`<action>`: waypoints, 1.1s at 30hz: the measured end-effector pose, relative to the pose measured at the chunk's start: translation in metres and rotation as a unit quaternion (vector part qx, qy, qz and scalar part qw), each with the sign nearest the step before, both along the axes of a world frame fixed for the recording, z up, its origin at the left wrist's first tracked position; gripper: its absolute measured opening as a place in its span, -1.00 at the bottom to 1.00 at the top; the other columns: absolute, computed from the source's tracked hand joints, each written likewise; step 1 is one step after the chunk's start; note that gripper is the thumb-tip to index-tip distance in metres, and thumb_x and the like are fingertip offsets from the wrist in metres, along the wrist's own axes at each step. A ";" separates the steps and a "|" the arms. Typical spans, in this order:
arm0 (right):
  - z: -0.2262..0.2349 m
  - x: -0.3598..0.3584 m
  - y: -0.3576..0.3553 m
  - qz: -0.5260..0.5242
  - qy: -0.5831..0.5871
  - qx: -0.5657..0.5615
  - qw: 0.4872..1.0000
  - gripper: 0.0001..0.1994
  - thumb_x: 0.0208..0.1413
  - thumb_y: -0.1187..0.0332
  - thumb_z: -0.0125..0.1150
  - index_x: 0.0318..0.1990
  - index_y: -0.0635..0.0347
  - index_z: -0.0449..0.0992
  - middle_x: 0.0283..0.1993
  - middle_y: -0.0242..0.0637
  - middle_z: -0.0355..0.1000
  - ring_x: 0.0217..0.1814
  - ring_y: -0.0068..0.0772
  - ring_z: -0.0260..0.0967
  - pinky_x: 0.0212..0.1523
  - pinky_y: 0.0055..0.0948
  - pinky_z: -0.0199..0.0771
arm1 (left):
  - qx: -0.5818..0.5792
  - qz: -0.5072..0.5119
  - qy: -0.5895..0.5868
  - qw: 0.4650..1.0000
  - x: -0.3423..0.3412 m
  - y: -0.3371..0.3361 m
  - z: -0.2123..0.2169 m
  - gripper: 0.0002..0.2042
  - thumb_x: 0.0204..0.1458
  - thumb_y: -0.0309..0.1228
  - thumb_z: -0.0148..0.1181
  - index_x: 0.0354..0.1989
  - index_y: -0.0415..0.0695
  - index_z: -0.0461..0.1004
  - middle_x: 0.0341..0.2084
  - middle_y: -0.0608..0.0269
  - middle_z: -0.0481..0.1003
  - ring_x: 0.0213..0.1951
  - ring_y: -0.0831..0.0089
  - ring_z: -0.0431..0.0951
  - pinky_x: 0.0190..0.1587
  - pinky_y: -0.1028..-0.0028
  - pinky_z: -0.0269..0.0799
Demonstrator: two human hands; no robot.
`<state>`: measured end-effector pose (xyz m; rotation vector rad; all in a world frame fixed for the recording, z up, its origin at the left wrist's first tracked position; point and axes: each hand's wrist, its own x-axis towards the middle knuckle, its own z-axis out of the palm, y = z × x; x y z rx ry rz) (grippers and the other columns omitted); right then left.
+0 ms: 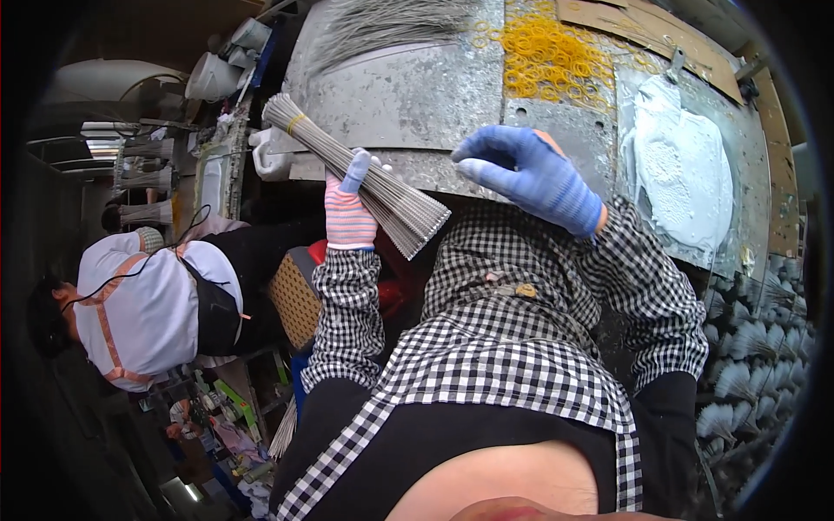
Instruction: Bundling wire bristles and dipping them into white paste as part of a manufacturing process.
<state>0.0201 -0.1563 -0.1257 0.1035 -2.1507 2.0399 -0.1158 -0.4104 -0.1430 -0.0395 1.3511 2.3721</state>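
Note:
My left hand (350, 215), in a pink-and-white striped glove with a blue thumb, grips a bundle of thin grey strands (398, 207) around its middle. The bundle slants from upper left to lower right, just off the table's near edge. Near its upper end a yellow rubber band (296, 122) circles it. My right hand (540, 181), in a blue glove, is raised at the table edge to the right of the bundle, apart from it. Its thumb and fingers curve with a gap between them, and nothing shows in them.
On the metal-topped table (434, 104) lie loose grey strands (391, 26) and a heap of yellow rubber bands (556, 61). White paste (682, 165) spreads at the right. Pale fanned tufts (747, 382) stand lower right. Leftward are a white jug (272, 161) and another person (156, 295).

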 end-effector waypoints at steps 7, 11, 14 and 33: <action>-0.015 -0.007 -0.005 0.075 -0.085 0.123 0.986 -0.52 0.03 0.01 0.44 -0.13 0.28 0.57 -0.19 -0.16 0.61 -0.12 -0.31 0.59 -0.02 -0.38 0.54 | -0.090 -0.092 0.048 0.990 0.009 0.050 0.004 -0.59 0.01 -0.68 0.29 -0.01 -0.08 0.31 -0.32 0.25 0.47 -0.32 0.30 0.63 -0.29 0.34 0.66; -0.027 -0.001 0.003 0.069 -0.085 0.062 0.992 -0.58 -0.01 0.10 0.50 -0.19 0.28 0.56 -0.26 -0.22 0.59 -0.19 -0.41 0.55 -0.05 -0.42 0.52 | -0.095 -0.122 0.042 0.987 0.012 0.068 0.004 -0.56 0.00 -0.64 0.32 0.03 -0.10 0.30 -0.27 0.25 0.47 -0.30 0.29 0.63 -0.27 0.33 0.67; -0.029 0.007 0.010 0.086 -0.086 -0.023 0.992 -0.70 0.04 0.29 0.48 -0.24 0.26 0.49 -0.35 -0.48 0.47 -0.26 -0.71 0.35 -0.15 -0.55 0.43 | -0.109 -0.145 0.050 0.982 0.015 0.080 0.002 -0.54 -0.02 -0.61 0.35 0.04 -0.11 0.31 -0.26 0.26 0.46 -0.28 0.33 0.61 -0.24 0.36 0.65; -0.033 0.061 0.051 -0.025 -0.071 0.039 0.996 -0.75 0.02 0.25 0.34 -0.19 0.18 0.63 -0.23 -0.23 0.63 -0.20 -0.42 0.58 -0.06 -0.43 0.54 | -0.060 -0.313 0.124 0.940 0.029 0.144 0.011 -0.45 -0.13 -0.60 0.29 0.12 -0.21 0.32 -0.13 0.12 0.47 -0.06 0.23 0.57 0.07 0.28 0.56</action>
